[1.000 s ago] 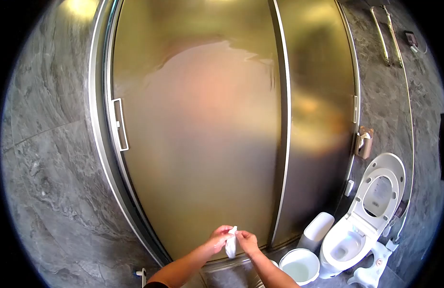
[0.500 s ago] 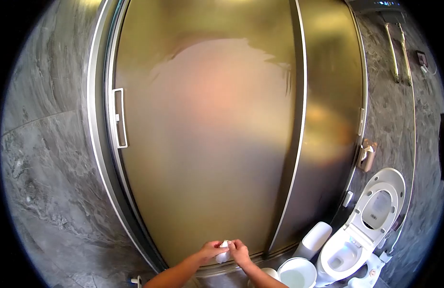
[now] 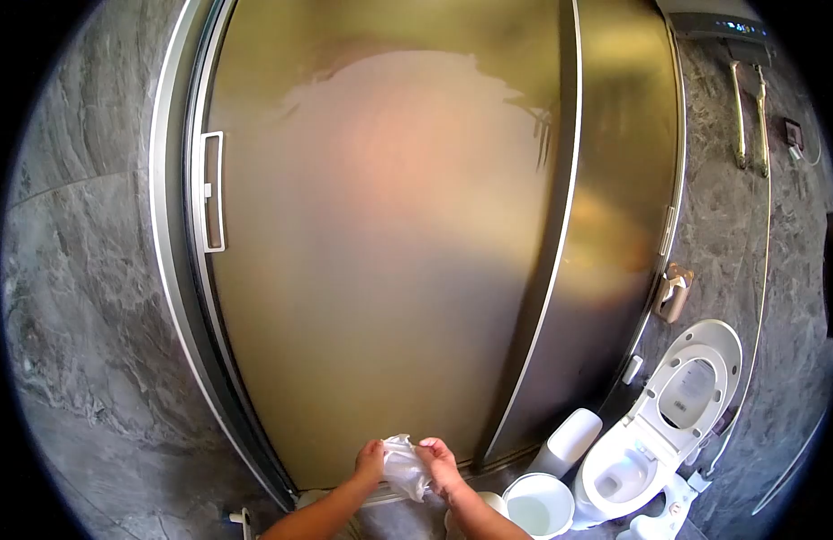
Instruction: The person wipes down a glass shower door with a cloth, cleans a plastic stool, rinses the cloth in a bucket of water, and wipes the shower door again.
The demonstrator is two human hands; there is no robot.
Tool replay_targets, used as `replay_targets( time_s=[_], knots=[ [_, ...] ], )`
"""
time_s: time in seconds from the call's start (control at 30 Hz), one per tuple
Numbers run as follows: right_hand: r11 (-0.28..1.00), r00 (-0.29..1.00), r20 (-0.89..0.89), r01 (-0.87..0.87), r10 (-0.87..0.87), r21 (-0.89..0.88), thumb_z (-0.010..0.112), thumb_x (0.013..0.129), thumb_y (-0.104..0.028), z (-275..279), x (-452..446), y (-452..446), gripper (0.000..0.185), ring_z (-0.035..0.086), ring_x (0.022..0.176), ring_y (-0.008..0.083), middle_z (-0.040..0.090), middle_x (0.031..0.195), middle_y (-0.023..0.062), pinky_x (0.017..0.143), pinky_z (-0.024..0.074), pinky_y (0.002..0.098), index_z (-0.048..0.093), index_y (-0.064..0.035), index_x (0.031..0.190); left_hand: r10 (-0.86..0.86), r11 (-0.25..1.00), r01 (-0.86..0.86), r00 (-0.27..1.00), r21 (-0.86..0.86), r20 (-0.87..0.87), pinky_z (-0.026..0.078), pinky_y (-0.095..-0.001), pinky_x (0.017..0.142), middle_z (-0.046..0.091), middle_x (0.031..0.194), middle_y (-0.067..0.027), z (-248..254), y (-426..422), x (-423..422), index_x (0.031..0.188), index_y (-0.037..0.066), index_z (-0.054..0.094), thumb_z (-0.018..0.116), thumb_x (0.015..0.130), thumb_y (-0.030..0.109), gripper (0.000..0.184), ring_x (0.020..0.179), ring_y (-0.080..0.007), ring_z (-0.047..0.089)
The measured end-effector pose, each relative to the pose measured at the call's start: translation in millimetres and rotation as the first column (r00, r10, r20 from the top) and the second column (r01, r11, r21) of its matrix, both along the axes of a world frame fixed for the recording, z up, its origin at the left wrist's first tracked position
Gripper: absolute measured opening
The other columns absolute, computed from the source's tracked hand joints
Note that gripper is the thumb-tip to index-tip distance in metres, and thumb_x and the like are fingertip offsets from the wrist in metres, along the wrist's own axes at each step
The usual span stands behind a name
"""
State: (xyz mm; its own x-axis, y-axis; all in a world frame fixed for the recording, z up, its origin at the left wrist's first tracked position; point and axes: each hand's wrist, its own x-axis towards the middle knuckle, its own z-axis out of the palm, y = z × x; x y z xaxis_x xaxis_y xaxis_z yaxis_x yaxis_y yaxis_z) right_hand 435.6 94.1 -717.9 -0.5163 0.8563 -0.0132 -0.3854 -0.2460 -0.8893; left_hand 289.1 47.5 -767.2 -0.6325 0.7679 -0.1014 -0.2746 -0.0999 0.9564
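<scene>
At the bottom centre of the head view, a thin, crumpled white plastic bag [image 3: 404, 470] is stretched between my two hands. My left hand [image 3: 370, 462] pinches its left edge, the fingers closed around it. The right side of the bag is gripped by my right hand [image 3: 442, 465], thumb and fingers bent onto it. Both hands are in front of the lower part of a frosted glass door [image 3: 380, 315]. Close to my right forearm stands a white bucket [image 3: 540, 506] with an open top.
Right of the bucket is a white toilet [image 3: 619, 477] with its lid raised, and a slim white bin [image 3: 568, 441] stands behind. A white footstool [image 3: 666, 513] sits by the toilet base. A tissue holder [image 3: 673, 292] hangs on the right. The door has a white handle [image 3: 214, 193].
My hands have moved apart, spreading the white plastic bag from a small bunched wad into a wider sheet. The camera view has shifted slightly.
</scene>
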Motion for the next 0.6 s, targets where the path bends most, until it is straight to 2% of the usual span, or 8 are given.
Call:
replay_targets(
  time_s=[0.07, 0.17, 0.3, 0.33, 0.43, 0.5, 0.57, 0.6],
  knots=[
    [0.997, 0.998, -0.029, 0.057, -0.055, 0.045, 0.057, 0.083, -0.005, -2, 9, 5, 0.006, 0.050, 0.070, 0.0072, 0.056, 0.077, -0.0027, 0.064, 0.0427, 0.0217, 0.056, -0.0109, 0.084, 0.069, 0.998, -0.066, 0.981, 0.023, -0.179, 0.049, -0.0326, 0.069, 0.058, 0.089, -0.0051, -8, 0, -2, 0.100, 0.005, 0.056, 0.048, 0.089, 0.028, 0.027, 0.080, -0.0165, 0.056],
    [0.950, 0.963, -0.119, 0.261, -0.243, 0.173, 0.051, 0.087, -0.006, -6, 11, 10, 0.008, 0.048, 0.071, 0.0050, 0.055, 0.080, -0.0041, 0.065, 0.0416, 0.0198, 0.058, -0.0087, 0.090, -0.310, 0.931, 0.345, 0.920, -0.121, 0.240, 0.049, -0.0350, 0.069, 0.059, 0.091, -0.0060, 6, -4, -6, 0.100, 0.005, 0.056, 0.051, 0.087, 0.029, 0.028, 0.077, -0.0173, 0.057],
    [0.774, 0.806, 0.352, 0.195, -0.477, 0.602, 0.053, 0.086, -0.011, -24, 29, 22, 0.010, 0.054, 0.071, 0.0126, 0.058, 0.082, 0.0055, 0.067, 0.0444, 0.0244, 0.060, -0.0050, 0.089, -0.497, 0.867, 0.457, 0.817, 0.199, 0.291, 0.049, -0.0336, 0.066, 0.060, 0.091, -0.0055, 43, -12, 18, 0.102, 0.005, 0.055, 0.059, 0.083, 0.024, 0.027, 0.072, -0.0163, 0.058],
    [0.655, 0.558, 0.569, -0.059, -0.604, 0.753, 0.054, 0.084, -0.014, -27, 32, 18, 0.013, 0.056, 0.070, 0.0162, 0.059, 0.082, 0.0098, 0.067, 0.0456, 0.0268, 0.061, -0.0039, 0.089, -0.410, 0.909, 0.374, 0.881, 0.181, 0.237, 0.049, -0.0326, 0.065, 0.060, 0.090, -0.0047, 41, -6, 18, 0.101, 0.006, 0.055, 0.059, 0.084, 0.025, 0.026, 0.073, -0.0158, 0.058],
    [0.589, 0.617, 0.360, 0.212, -0.700, 0.780, 0.054, 0.084, -0.020, -31, 32, -1, 0.019, 0.058, 0.070, 0.0222, 0.059, 0.079, 0.0158, 0.067, 0.0470, 0.0311, 0.062, -0.0024, 0.087, -0.194, 0.979, 0.195, 0.981, 0.053, -0.015, 0.047, -0.0301, 0.063, 0.060, 0.084, -0.0035, 64, -2, 29, 0.096, 0.006, 0.055, 0.057, 0.085, 0.028, 0.025, 0.073, -0.0140, 0.057],
    [0.618, 0.730, 0.300, 0.209, -0.614, 0.758, 0.053, 0.085, -0.020, -43, 28, -7, 0.020, 0.057, 0.067, 0.0214, 0.059, 0.076, 0.0106, 0.063, 0.0475, 0.0308, 0.061, -0.0039, 0.093, -0.239, 0.955, 0.073, 0.764, -0.288, -0.600, 0.046, -0.0307, 0.062, 0.059, 0.077, -0.0046, 100, -16, 50, 0.094, 0.004, 0.055, 0.056, 0.085, 0.033, 0.030, 0.070, -0.0139, 0.056],
    [0.982, 0.973, 0.148, -0.168, 0.179, -0.082, 0.053, 0.084, -0.021, -65, 15, -11, 0.023, 0.058, 0.076, 0.0226, 0.059, 0.094, 0.0054, 0.062, 0.0470, 0.0336, 0.058, -0.0084, 0.102, -0.318, 0.948, 0.241, 0.667, -0.208, -0.674, 0.045, -0.0347, 0.062, 0.060, 0.075, -0.0110, 58, -3, 56, 0.092, 0.004, 0.058, 0.059, 0.080, 0.036, 0.035, 0.067, -0.0225, 0.057],
    [0.947, 0.988, -0.055, -0.155, 0.145, -0.282, 0.053, 0.085, -0.025, -66, 8, -17, 0.035, 0.057, 0.088, 0.0218, 0.056, 0.099, 0.0048, 0.072, 0.0468, 0.0325, 0.050, -0.0085, 0.116, -0.352, 0.928, 0.304, 0.530, -0.214, -0.772, 0.046, -0.0357, 0.063, 0.060, 0.078, -0.0128, 54, -5, 67, 0.093, 0.004, 0.058, 0.059, 0.079, 0.035, 0.034, 0.069, -0.0250, 0.058]
  ],
)
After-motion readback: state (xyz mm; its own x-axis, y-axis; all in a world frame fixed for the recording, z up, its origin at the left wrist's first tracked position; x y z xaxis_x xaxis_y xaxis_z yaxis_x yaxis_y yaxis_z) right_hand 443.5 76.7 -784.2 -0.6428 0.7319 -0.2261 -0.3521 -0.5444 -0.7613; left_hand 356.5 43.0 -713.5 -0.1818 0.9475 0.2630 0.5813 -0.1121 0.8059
